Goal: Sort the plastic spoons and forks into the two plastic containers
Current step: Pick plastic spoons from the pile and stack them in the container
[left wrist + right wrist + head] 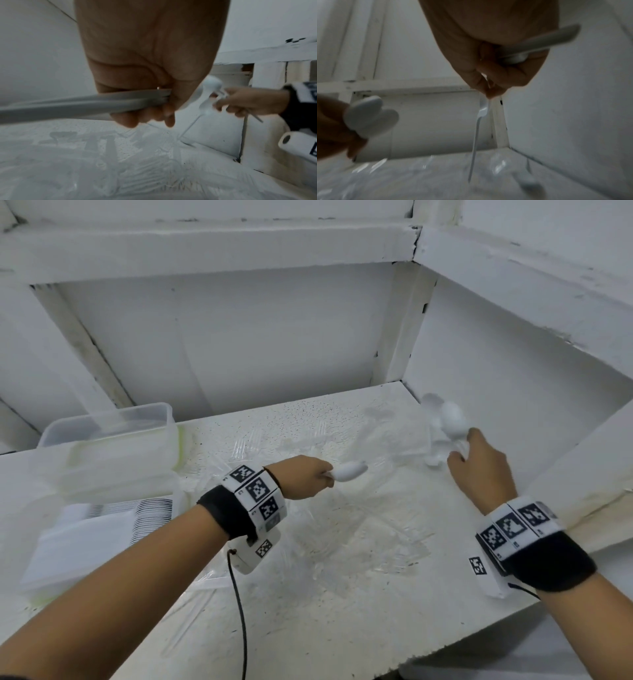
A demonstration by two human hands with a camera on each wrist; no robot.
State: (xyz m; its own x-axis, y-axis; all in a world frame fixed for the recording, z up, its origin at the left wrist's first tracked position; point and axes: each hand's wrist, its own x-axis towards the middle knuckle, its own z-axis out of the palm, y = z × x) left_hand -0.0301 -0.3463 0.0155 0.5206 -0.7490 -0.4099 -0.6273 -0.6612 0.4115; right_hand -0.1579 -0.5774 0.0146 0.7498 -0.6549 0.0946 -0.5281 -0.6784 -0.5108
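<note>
left hand [305, 475] grips white spoons [349, 470] — bowls poking out past its fingers. right hand [479, 463] holds more spoons [452, 419], pinching a fork [477, 129] that dangles below — containers [109, 450] left of both.

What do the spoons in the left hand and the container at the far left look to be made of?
Spoons: opaque white plastic, smooth and slightly glossy, going by the even colour. Container: translucent plastic, since the wall shows through it, probably thin.

Storage nook; white-painted wooden shelving [212, 251]
</note>
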